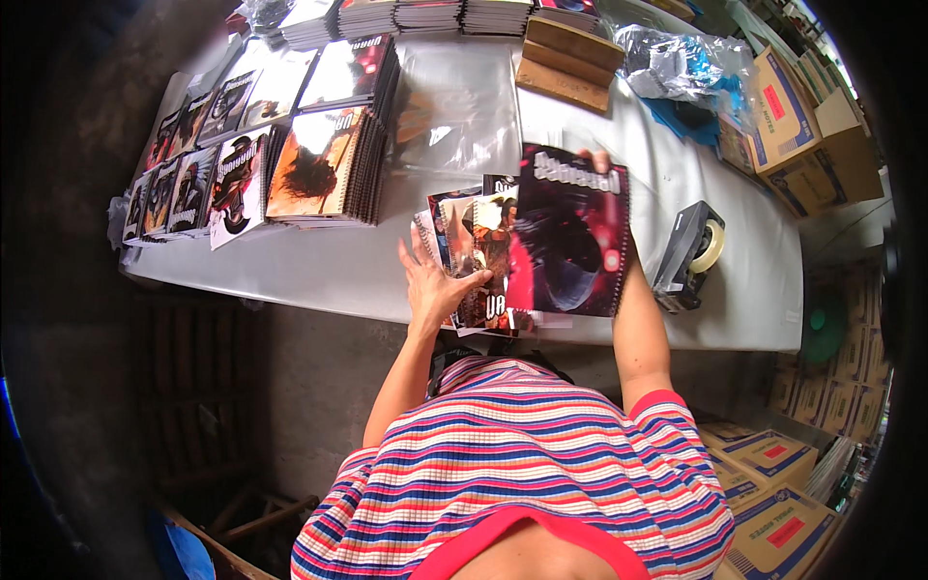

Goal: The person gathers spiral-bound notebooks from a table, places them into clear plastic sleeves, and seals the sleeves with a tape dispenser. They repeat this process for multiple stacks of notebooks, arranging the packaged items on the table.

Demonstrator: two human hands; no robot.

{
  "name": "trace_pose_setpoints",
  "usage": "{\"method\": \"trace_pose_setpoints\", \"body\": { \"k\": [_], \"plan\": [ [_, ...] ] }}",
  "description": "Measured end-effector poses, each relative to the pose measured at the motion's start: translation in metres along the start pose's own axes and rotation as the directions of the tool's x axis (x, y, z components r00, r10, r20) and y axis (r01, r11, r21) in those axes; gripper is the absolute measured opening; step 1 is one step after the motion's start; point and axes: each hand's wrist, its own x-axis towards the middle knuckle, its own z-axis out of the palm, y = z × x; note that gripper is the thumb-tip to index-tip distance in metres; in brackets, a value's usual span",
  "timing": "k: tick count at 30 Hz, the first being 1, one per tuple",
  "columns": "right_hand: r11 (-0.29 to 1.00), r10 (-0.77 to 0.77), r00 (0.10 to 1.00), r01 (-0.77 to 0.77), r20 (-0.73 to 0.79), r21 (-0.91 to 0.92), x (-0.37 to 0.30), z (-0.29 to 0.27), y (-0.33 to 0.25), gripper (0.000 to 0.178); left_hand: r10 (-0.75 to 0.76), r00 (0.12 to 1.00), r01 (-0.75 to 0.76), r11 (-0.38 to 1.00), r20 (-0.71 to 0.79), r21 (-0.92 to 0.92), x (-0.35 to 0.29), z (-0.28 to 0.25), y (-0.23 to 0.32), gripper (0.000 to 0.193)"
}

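My right hand point(599, 160) grips a dark spiral notebook point(568, 232) with a red-and-black cover by its far edge. This notebook is over the right side of a fanned bunch of spiral notebooks point(491, 242) with illustrated covers, near the table's front edge. My left hand point(435, 285) rests against the left side of the bunch. Its fingers are spread and its thumb lies across the covers. The lower covers are partly hidden by the upper ones.
Stacks of spiral notebooks point(319, 164) fill the table's left side. Clear plastic sleeves point(454, 106) lie beyond my hands. A wooden block point(570, 63), crumpled plastic point(677, 68), a black tape dispenser point(688, 253) and an open carton point(822, 145) are to the right.
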Motion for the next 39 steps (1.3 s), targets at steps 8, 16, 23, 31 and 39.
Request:
{"method": "trace_pose_setpoints", "body": {
  "k": [8,16,23,31,39],
  "plan": [
    [0.966,0.151,0.933,-0.069,0.328,-0.250,0.026,0.066,-0.058,0.021,-0.016,1.000,0.016,0.999,-0.011,0.042,-0.008,0.005,0.005,0.130],
    [-0.324,-0.201,0.968,-0.210,-0.150,-0.923,-0.067,-0.022,-0.023,0.063,-0.314,0.914,0.406,0.674,0.257,-0.618,0.006,0.011,-0.043,0.102],
    [0.593,0.142,0.659,-0.654,-0.739,-0.470,-0.130,0.028,0.045,0.051,-0.441,0.860,0.507,0.797,0.258,-0.327,0.016,-0.017,0.007,0.097],
    [0.211,0.207,0.654,-0.756,-0.728,-0.619,-0.101,0.046,0.047,0.061,-0.162,0.868,0.441,0.685,0.470,-0.579,0.023,-0.012,0.022,0.073],
    [-0.284,-0.109,0.987,-0.147,-0.121,-0.947,-0.059,0.084,-0.043,0.086,0.256,0.803,0.536,0.085,0.539,-0.840,0.026,-0.058,0.048,0.047]
  ]
}}
